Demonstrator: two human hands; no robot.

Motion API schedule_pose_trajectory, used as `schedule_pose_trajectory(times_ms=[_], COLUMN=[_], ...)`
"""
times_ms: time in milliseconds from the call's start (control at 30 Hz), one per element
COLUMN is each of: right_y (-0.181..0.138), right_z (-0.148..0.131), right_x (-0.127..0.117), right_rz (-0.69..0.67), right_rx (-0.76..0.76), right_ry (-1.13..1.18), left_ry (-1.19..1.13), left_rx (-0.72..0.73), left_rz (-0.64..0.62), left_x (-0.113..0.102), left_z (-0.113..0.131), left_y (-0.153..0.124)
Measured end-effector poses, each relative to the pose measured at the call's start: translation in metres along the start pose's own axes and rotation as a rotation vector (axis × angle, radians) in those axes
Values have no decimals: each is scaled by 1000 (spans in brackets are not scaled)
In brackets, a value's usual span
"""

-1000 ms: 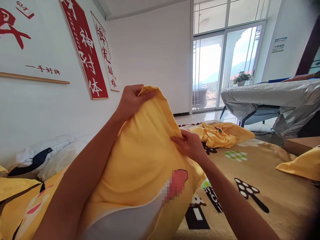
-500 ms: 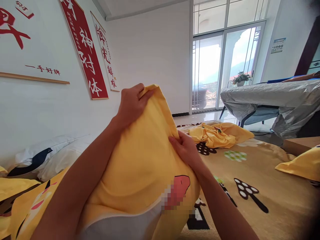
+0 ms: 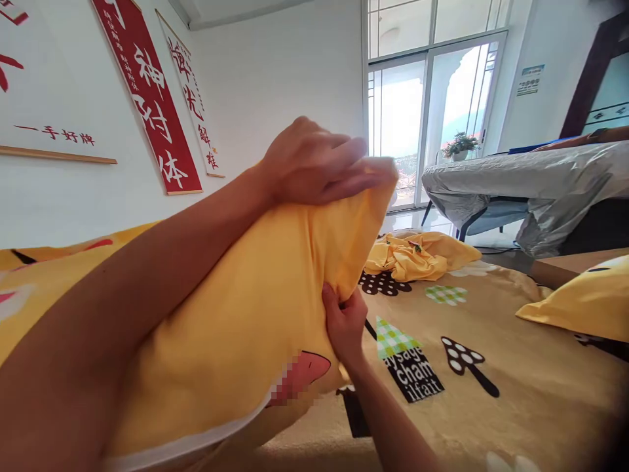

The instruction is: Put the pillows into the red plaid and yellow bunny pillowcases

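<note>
A yellow pillowcase (image 3: 255,314) with a white pillow inside fills the lower left of the head view, raised off the bed. My left hand (image 3: 319,160) lies over its top far corner, fingers pressed down on the cloth. My right hand (image 3: 344,321) is closed in a pinch on the pillowcase's right edge, lower down. A strip of white pillow shows along the near bottom edge.
The bed (image 3: 491,393) carries a tan cover with mushroom prints. A crumpled yellow cloth (image 3: 417,255) lies at its far end and another yellow pillow (image 3: 580,301) at the right. A grey-covered table (image 3: 521,177) stands by the glass doors (image 3: 422,124). Red banners (image 3: 142,92) hang on the left wall.
My left hand has slid up and rightward along the top of the pillowcase to its far corner. My right hand has dropped lower on the right edge. The pillow sits higher and nearer.
</note>
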State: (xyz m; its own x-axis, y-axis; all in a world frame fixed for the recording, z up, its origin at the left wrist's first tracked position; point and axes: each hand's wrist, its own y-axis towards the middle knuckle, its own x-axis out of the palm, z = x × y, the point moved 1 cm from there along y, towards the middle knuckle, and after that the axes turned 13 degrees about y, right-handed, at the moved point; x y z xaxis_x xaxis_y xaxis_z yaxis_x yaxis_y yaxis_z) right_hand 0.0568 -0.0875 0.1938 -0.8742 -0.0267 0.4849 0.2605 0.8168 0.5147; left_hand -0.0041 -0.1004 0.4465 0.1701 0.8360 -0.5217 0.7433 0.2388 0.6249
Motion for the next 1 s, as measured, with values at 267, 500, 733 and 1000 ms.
schedule_pose_trajectory(times_ms=[267, 500, 733, 1000], right_y=[27, 23, 24, 29], right_z=[3, 3, 7, 10], right_x=[-61, -51, -72, -126], right_rz=[-234, -227, -284, -278], right_rx=[29, 388, 467, 425], right_ry=[-190, 252, 92, 23], left_ry=[-262, -493, -615, -448], left_rx=[-430, -443, -469, -464], left_rz=[-43, -24, 73, 129], left_x=[83, 100, 114, 117], left_z=[-45, -25, 1, 1], left_y=[-78, -42, -27, -40])
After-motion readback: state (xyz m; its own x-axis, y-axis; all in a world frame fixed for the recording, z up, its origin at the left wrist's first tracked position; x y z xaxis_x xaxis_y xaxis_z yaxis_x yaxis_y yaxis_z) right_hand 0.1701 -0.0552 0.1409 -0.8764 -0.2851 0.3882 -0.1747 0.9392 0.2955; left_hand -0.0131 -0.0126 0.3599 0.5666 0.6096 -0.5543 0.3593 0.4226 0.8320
